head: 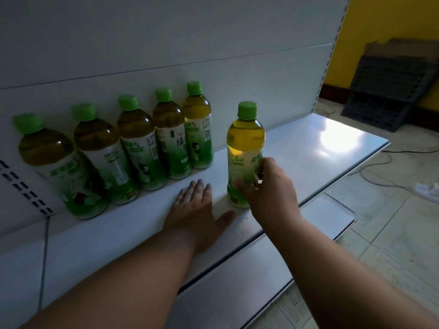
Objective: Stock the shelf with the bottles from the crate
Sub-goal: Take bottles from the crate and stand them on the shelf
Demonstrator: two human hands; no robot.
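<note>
Several green-capped tea bottles (140, 143) stand in a row against the back panel of the white shelf (308, 148). One more green tea bottle (244, 143) stands upright on the shelf, apart to the right of the row. My right hand (268, 193) grips its lower half, fingers curled round the label. My left hand (197, 210) rests flat on the shelf just left of that bottle, fingers straight and pointing at the row. The crate is not in view.
A lower white shelf (237, 281) juts out below my arms. Tiled floor (392, 233) lies to the right, with a cable and a power strip (427, 188). Dark slatted panels (389, 91) lean on the yellow wall.
</note>
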